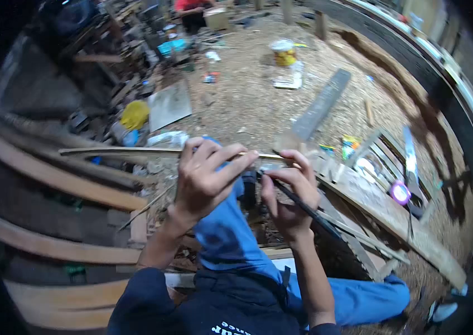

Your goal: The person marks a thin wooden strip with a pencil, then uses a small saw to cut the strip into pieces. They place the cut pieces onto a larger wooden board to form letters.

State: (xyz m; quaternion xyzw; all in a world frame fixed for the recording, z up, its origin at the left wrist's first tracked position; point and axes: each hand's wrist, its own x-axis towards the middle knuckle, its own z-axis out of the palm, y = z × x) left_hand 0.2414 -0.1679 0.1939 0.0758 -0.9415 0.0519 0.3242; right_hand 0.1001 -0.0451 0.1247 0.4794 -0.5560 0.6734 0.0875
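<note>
A thin, pale wooden strip (pixel 119 151) runs sideways in front of me, over my raised blue-trousered knee. My left hand (pixel 206 176) is closed around it, fingers bent over the top. Close by on the right, my right hand (pixel 294 195) pinches a long dark rod-like tool (pixel 314 215), which slants down toward my right forearm. The tool's tip lies near the strip between both hands; its exact kind I cannot make out. The strip's right end passes by the right hand's fingertips.
Curved wooden planks (pixel 63 243) lie at left. A wooden frame (pixel 384 159) and a lit purple-rimmed lamp (pixel 400 192) are at right, beside a long board (pixel 392 218). Farther off stand a yellow tub (pixel 284 53) and a grey plank (pixel 323 103) on shavings. Another person (pixel 192 8) sits beyond.
</note>
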